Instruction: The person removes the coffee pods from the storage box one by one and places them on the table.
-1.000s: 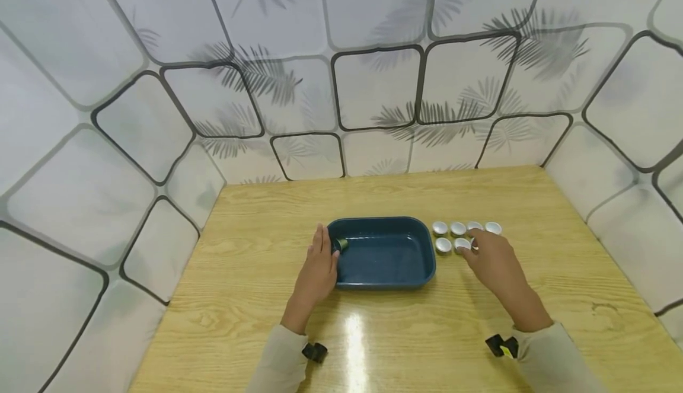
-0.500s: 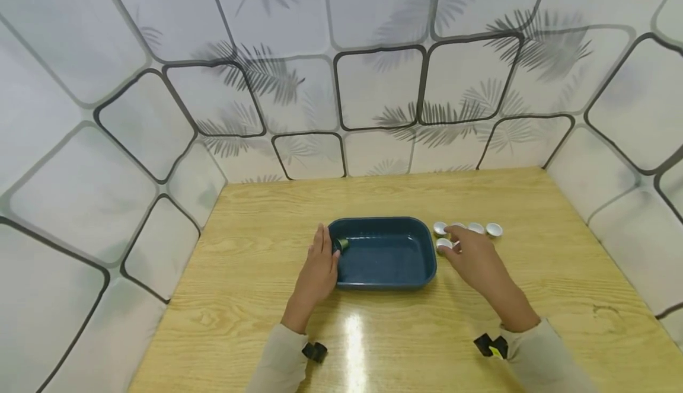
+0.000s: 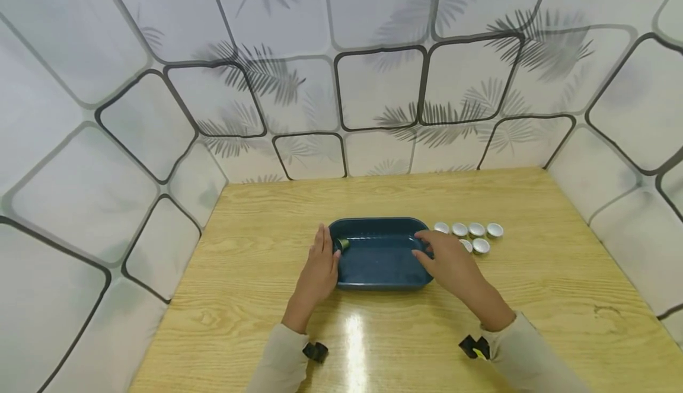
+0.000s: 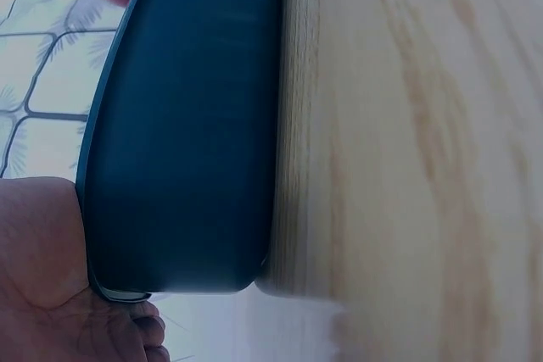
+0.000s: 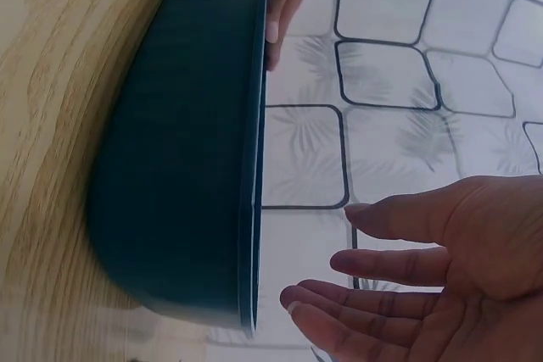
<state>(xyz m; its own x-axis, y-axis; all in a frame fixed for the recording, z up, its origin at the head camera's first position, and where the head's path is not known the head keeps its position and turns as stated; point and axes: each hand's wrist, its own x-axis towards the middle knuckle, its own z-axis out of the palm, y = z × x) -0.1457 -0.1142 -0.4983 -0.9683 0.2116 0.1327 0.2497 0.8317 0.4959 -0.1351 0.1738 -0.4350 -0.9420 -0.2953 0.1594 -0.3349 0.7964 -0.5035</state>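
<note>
A dark blue rectangular tub (image 3: 382, 256) stands on the table. Against its left end, straight fingers of my left hand (image 3: 318, 265) rest on the rim; the palm side also shows in the left wrist view. Inside the tub, near that hand, lies a small green cup-shaped piece (image 3: 342, 243). My right hand (image 3: 453, 262) reaches over the tub's right end. Its thumb and fingers are spread, and nothing shows between them in the right wrist view. Beyond it sit small round white-topped cups (image 3: 476, 229) in two rows, some partly hidden by the hand.
The wooden table (image 3: 251, 251) meets a patterned wall (image 3: 379, 85) at the back and on both sides. A strip of glare lies on the wood in front of the tub. Black wrist mounts (image 3: 316, 352) are on both sleeves.
My right hand has swept left from over the white-topped cups to the tub's right end, uncovering the cups on the right. My left hand and the tub have stayed in place.
</note>
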